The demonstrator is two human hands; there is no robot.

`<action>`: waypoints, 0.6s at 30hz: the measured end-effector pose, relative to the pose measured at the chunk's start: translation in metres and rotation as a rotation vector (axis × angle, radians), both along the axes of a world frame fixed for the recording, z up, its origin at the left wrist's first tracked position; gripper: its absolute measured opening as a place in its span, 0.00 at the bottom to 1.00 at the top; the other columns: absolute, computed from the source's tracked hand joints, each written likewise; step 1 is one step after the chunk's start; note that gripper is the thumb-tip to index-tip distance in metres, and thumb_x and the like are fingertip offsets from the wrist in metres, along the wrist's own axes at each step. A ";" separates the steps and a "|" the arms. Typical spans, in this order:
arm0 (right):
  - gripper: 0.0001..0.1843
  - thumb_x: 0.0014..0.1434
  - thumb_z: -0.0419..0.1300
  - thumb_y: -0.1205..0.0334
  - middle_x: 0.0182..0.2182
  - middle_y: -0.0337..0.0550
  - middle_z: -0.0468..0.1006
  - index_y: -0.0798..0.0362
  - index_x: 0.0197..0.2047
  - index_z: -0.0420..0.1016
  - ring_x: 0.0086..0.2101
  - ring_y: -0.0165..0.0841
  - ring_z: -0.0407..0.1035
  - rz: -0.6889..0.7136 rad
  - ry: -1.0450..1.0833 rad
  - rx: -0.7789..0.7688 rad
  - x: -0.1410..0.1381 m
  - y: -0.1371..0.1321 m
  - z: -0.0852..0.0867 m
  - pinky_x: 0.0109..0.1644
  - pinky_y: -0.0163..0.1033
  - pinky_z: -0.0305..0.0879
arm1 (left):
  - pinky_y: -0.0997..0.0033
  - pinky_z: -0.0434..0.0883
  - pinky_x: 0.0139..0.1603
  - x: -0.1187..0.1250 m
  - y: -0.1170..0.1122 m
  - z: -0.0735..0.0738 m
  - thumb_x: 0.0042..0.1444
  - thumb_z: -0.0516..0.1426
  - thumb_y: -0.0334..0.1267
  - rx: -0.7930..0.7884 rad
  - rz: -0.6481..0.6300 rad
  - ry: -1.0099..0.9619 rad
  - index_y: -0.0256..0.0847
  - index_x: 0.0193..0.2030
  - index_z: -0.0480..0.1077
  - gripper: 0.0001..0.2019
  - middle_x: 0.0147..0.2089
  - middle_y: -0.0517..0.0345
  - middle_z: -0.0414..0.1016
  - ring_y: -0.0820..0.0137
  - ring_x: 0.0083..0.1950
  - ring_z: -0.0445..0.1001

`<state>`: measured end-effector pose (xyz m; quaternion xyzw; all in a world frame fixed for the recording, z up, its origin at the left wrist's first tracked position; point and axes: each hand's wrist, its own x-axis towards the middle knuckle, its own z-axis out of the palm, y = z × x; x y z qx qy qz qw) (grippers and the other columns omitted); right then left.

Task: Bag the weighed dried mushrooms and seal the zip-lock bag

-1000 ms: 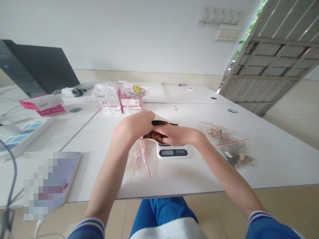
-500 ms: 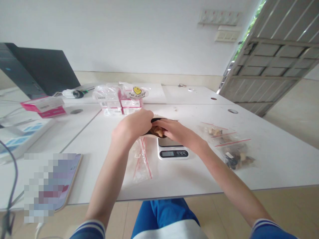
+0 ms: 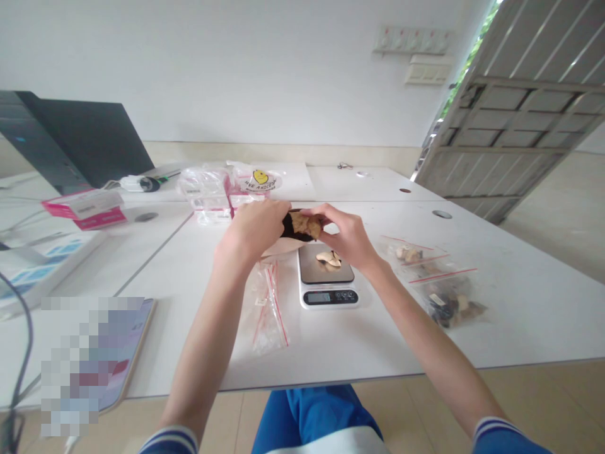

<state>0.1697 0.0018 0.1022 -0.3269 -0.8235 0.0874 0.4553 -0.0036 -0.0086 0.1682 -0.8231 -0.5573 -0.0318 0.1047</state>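
The white table [image 3: 515, 321] carries a digital kitchen scale [image 3: 326, 296] near its front edge, with a clear zip bag [image 3: 267, 309] with red seals just beside it at 8 o'clock and two more zip bags of dried pieces [image 3: 437, 280] at 3 o'clock. At 11 o'clock a stack of pink-and-white boxes [image 3: 205, 195] in clear plastic sits beside a smiley-printed plastic bag [image 3: 258, 178]. Farther out, a pink box [image 3: 82, 209] lies at 10 o'clock, and a pixelated flat object [image 3: 94, 359] lies at 8 o'clock.
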 end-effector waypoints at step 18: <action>0.14 0.54 0.56 0.69 0.40 0.41 0.79 0.48 0.44 0.72 0.40 0.33 0.74 -0.050 0.156 -0.320 0.028 -0.008 -0.095 0.44 0.40 0.70 | 0.62 0.70 0.44 -0.024 0.038 -0.011 0.63 0.41 0.34 0.070 0.177 -0.088 0.43 0.59 0.62 0.20 0.50 0.46 0.75 0.57 0.49 0.74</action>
